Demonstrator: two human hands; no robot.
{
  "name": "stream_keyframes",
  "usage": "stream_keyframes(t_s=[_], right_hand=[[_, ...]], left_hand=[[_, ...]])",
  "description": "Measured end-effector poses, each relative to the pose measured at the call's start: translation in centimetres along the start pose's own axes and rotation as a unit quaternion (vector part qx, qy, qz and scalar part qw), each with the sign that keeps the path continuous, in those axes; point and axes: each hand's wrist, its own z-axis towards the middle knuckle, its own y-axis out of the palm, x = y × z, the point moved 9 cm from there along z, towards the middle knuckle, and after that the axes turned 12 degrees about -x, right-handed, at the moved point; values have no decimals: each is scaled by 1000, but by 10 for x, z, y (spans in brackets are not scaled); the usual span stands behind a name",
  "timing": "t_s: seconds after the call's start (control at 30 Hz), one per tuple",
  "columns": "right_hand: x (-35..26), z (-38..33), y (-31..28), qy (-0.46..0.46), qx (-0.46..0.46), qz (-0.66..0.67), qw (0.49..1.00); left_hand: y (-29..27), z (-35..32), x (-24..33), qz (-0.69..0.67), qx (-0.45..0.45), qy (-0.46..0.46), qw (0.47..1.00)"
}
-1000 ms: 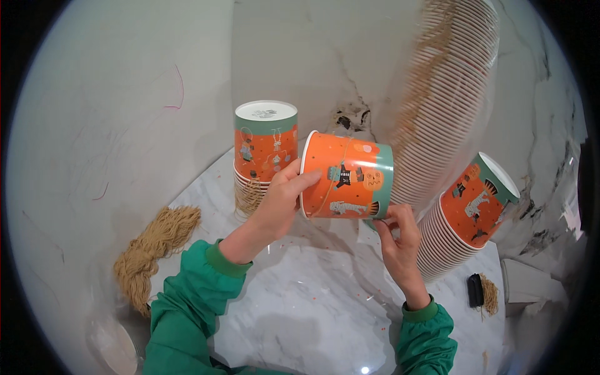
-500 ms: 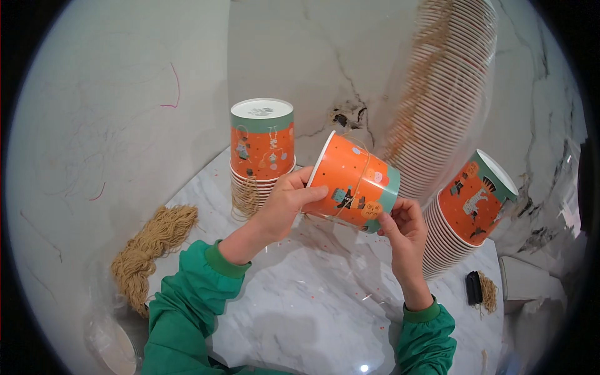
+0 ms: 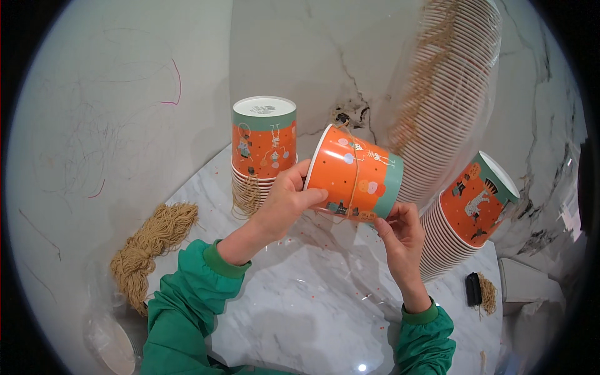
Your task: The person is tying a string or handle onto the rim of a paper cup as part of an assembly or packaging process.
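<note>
An orange paper cup (image 3: 337,172) with a green band at its base lies tilted on its side between my hands, held above the table. Around its middle runs a thin tan string (image 3: 357,178). My left hand (image 3: 291,195) grips the white rim end, thumb on the printed side. My right hand (image 3: 404,236) pinches the green base end from below, thumb and fingers closed on it. A stack of the same cups (image 3: 264,147) stands upside down behind my left hand, with loose tan string (image 3: 247,195) hanging at its rims.
A tan yarn hank (image 3: 150,253) lies at the table's left edge. To the right leans another cup stack (image 3: 472,206); behind it rises a long plastic-wrapped row of nested cups (image 3: 447,94). A black object (image 3: 474,289) with tan string lies on the marble table (image 3: 300,312). Walls stand behind.
The cup has been turned about its long axis, so other printed figures face me. It sits slightly higher and more level. Both hands keep hold of it.
</note>
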Motion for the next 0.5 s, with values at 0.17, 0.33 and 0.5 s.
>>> stream_keyframes(t_s=[0.17, 0.33, 0.5], right_hand=[[-6, -1, -1, -23, 4, -31, 999], [-11, -1, -2, -45, 11, -79, 996], [-19, 0, 0, -92, 12, -146, 985]], left_hand=[[1, 0, 0, 13, 0, -1, 1000], [2, -1, 6, 13, 9, 12, 1000], [1, -1, 9, -48, 34, 27, 998]])
